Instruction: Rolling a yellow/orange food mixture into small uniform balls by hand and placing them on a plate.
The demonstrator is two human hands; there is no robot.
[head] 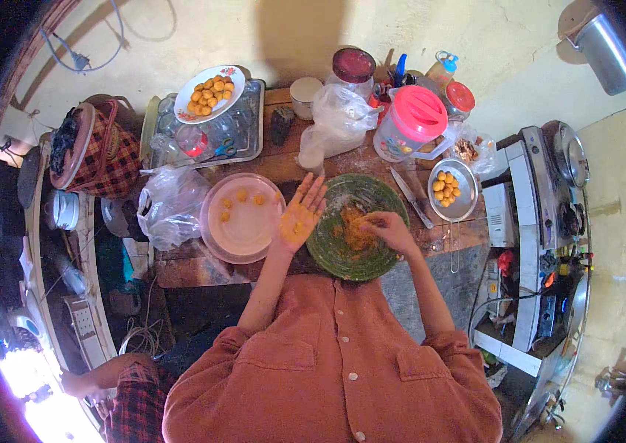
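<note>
My left hand (300, 220) is held palm up between two vessels, fingers stretched out. A small bit of orange dough (298, 227) lies on its palm, which is smeared with orange. My right hand (387, 230) reaches into a green bowl (326, 252), its fingertips pinched at the mound of orange dough (358, 228) there. Pale flour or dough streaks the bowl's inner wall. Left of my left hand, a pink basin (243, 235) holds several small orange dough balls (242, 195), set apart from one another.
On the wooden table (196, 271) lie a knife (409, 194) and a strainer (470, 191) of orange balls. Behind stand a pink-lidded pitcher (409, 135), plastic bags (340, 116) and a plate (183, 105) of balls above a tray (260, 122). Another person's arm (108, 374) shows lower left.
</note>
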